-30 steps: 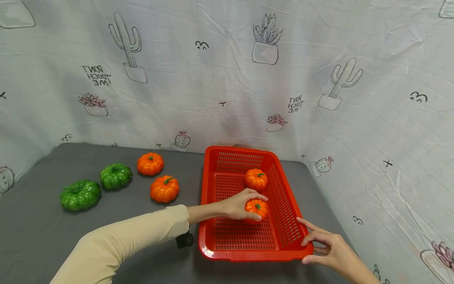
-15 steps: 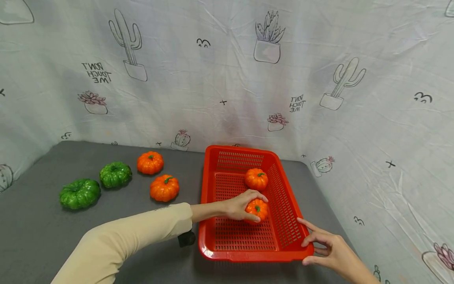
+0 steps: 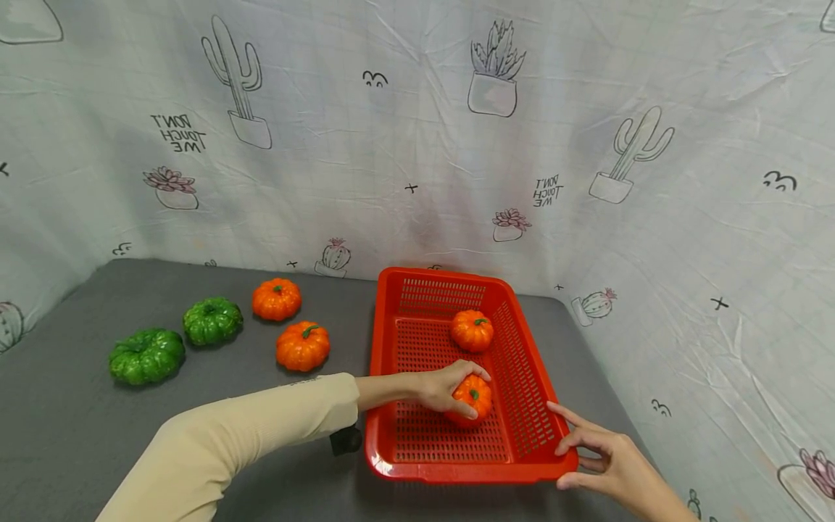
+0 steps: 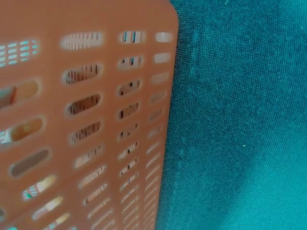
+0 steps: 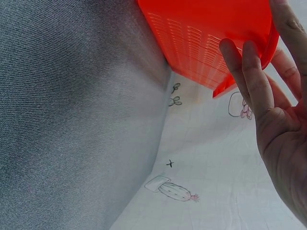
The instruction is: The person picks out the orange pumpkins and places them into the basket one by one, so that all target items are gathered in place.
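In the head view, my left hand (image 3: 450, 388) grips a small orange pumpkin (image 3: 474, 397) inside the red plastic basket (image 3: 450, 471), thumb on the near side and fingers over the far side. A second orange pumpkin (image 3: 472, 331) sits just behind it in the basket. My right hand (image 3: 607, 457) holds the basket's near right corner, thumb at the front and fingers along the right side. In the right wrist view, fingers of the right hand (image 5: 280, 110) lie against the basket's outer wall (image 5: 192, 43). The left wrist view shows the basket's slotted wall (image 4: 105, 115); the left hand is mostly hidden behind it.
On the grey tabletop (image 3: 215, 391) left of the basket lie two orange pumpkins (image 3: 303, 346) and two green pumpkins (image 3: 147, 357). A light cloth (image 3: 417, 145) printed with cacti hangs behind and along the right side.
My left hand has drawn the gripped pumpkin slightly toward the basket's near side, away from the other pumpkin. My right hand stays at the basket's corner.
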{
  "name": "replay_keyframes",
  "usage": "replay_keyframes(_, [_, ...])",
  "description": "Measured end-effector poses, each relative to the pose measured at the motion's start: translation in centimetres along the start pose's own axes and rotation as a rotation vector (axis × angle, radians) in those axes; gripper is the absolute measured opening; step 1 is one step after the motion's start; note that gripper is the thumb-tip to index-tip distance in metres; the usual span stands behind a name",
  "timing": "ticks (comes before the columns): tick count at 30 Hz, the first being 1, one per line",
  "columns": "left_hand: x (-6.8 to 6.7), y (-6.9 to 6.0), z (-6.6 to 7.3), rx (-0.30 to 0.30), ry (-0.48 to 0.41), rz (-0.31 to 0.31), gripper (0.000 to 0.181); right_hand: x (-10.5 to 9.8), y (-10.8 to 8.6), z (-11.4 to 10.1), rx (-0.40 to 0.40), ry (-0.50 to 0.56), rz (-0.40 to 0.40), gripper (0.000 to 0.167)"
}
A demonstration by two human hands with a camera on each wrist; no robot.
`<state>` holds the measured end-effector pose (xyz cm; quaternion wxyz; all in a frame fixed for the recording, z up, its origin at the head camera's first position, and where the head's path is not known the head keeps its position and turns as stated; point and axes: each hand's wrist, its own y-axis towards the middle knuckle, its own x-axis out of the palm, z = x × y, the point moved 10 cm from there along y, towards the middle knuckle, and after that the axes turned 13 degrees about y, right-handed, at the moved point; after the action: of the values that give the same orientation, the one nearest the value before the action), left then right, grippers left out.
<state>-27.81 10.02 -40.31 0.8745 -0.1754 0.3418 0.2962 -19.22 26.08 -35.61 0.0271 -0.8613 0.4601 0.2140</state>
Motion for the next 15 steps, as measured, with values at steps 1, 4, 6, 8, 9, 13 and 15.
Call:
replay_keyframes(1, [0.15, 0.03, 0.16, 0.019, 0.035, -0.01, 0.046, 0.0, -0.04, 0.04, -0.003, -0.007, 0.0, 0.026])
replay_keyframes(4, [0.4, 0.02, 0.28, 0.025, 0.055, -0.033, 0.046, 0.04, -0.07, 0.01, -0.016, -0.018, 0.001, 0.027])
replay_keyframes(6, [0.49, 0.0, 0.2, 0.014, 0.056, -0.046, 0.045, 0.02, -0.07, 0.03, -0.004, -0.02, 0.006, 0.026])
replay_keyframes(8, [0.57, -0.04, 0.18, 0.006, 0.06, -0.055, 0.044, -0.06, -0.06, 0.12, 0.015, -0.016, 0.013, 0.026])
replay_keyframes(9, [0.64, -0.06, 0.18, 0.003, 0.067, -0.058, 0.044, -0.12, -0.05, 0.21, 0.028, -0.014, 0.019, 0.025])
replay_keyframes(13, [0.91, -0.27, 0.09, -0.014, 0.083, -0.082, 0.044, -0.08, -0.01, 0.2, 0.024, -0.01, 0.014, 0.025])
replay_keyframes(15, [1.05, -0.39, -0.11, -0.036, 0.082, -0.101, 0.046, 0.01, 0.0, 0.11, 0.002, -0.01, 0.005, 0.026])
